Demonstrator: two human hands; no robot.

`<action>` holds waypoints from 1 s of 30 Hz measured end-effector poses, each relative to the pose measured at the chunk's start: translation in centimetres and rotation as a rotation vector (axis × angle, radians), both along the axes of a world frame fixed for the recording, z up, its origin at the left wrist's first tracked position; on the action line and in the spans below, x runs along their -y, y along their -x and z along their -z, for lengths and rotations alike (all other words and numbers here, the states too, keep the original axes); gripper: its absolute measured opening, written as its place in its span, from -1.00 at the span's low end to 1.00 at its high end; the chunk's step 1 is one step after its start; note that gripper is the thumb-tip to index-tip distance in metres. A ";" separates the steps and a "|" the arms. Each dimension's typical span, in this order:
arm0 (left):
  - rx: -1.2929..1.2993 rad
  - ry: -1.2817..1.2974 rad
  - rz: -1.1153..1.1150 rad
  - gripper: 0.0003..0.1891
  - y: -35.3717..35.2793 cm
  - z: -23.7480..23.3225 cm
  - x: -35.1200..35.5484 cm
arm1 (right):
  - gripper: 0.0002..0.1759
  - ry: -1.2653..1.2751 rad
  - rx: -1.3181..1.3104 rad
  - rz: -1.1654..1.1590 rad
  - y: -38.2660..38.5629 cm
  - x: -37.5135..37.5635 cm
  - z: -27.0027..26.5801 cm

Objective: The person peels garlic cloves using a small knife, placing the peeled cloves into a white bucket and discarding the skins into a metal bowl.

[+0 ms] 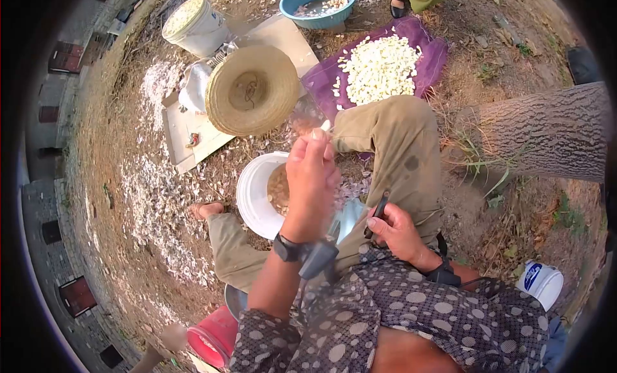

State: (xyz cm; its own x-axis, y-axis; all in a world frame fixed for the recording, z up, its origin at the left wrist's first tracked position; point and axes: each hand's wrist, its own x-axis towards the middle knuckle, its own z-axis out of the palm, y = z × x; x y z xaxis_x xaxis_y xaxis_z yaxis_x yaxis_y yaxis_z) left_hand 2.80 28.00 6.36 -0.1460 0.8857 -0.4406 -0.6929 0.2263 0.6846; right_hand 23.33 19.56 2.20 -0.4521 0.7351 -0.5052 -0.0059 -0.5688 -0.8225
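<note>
My left hand (312, 177) is raised in front of me, its fingers pinched on a small white peeled garlic clove (326, 125). Close to my lap, my right hand (400, 233) is closed around a dark handle, probably of a small knife (378, 213); no blade can be made out. Under and beside the left hand stands a white bucket (250, 196) with brownish cloves inside, partly covered by the arm. Beyond my bent knee, a heap of peeled garlic cloves (379, 69) lies on a purple mesh cloth (432, 54).
A straw hat (222, 96) lies beyond the bucket, near cardboard (177, 132). Farther out are a full white pail (209, 35) and a blue basin (301, 19). A tree trunk (540, 132) is at right, a red bucket (212, 337) at lower left. Papery skins (154, 212) litter the ground.
</note>
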 end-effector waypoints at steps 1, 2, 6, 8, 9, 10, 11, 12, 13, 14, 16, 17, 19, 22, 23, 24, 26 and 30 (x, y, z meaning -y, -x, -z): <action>0.026 0.010 0.030 -0.83 -0.2 -0.2 -2.8 | -0.77 0.001 -0.011 0.014 -0.4 -0.2 -0.2; 0.052 0.025 0.060 -0.83 -0.3 -0.5 -4.1 | -0.76 0.005 -0.022 0.029 -0.5 -0.3 -0.4; 0.063 -0.046 0.008 -0.80 -0.4 -0.3 -2.7 | -0.74 0.054 -0.006 0.048 -0.4 -0.5 -0.8; 0.025 0.035 -0.066 -0.78 -0.6 -0.7 1.2 | -0.74 0.059 -0.010 0.011 -0.2 -0.7 0.2; 0.052 0.067 -0.072 -0.76 -0.1 -0.2 3.5 | -0.74 0.058 -0.011 -0.013 0.1 -0.8 0.9; 0.080 0.096 -0.081 -0.73 0.8 0.6 6.1 | -0.73 0.045 0.009 -0.043 0.3 -1.0 1.5; 0.072 0.124 -0.071 -0.74 1.7 1.4 8.7 | -0.73 0.031 0.028 -0.076 0.7 -1.0 2.1; 0.062 0.151 -0.063 -0.74 2.5 2.3 11.3 | -0.73 0.016 0.045 -0.111 1.2 -1.0 2.5; 0.072 0.147 -0.068 -0.74 3.3 3.2 13.9 | -0.72 0.015 0.021 -0.115 1.9 -1.0 2.8; 0.081 0.142 -0.076 -0.74 4.0 4.0 16.5 | -0.71 0.018 0.040 -0.153 2.4 -0.9 2.8; 0.098 0.175 -0.112 -0.74 4.6 4.4 20.5 | -0.70 0.015 0.075 -0.236 3.9 -0.8 2.9; 0.107 0.206 -0.138 -0.74 4.5 4.5 21.7 | -0.69 0.015 0.082 -0.264 4.8 -0.9 2.9; 0.127 0.278 -0.146 -0.77 4.3 4.4 23.3 | -0.68 0.019 0.099 -0.313 6.4 -0.2 2.7; 0.140 0.254 -0.096 -0.80 4.0 4.4 24.8 | -0.68 -0.054 0.088 -0.343 8.6 1.3 2.4; 0.154 0.264 -0.088 -0.84 4.0 4.2 24.9 | -0.70 -0.129 0.107 -0.352 9.1 1.9 2.1; 0.158 0.250 -0.108 -0.84 3.9 4.1 24.9 | -0.71 -0.238 0.116 -0.371 9.7 2.4 1.6; 0.170 0.226 -0.152 -0.85 3.8 4.4 24.6 | -0.72 -0.455 0.132 -0.413 10.5 3.3 0.2; 0.092 0.168 -0.121 -0.85 3.9 6.7 25.2 | -0.75 -0.915 -0.041 -0.428 11.6 3.9 -0.8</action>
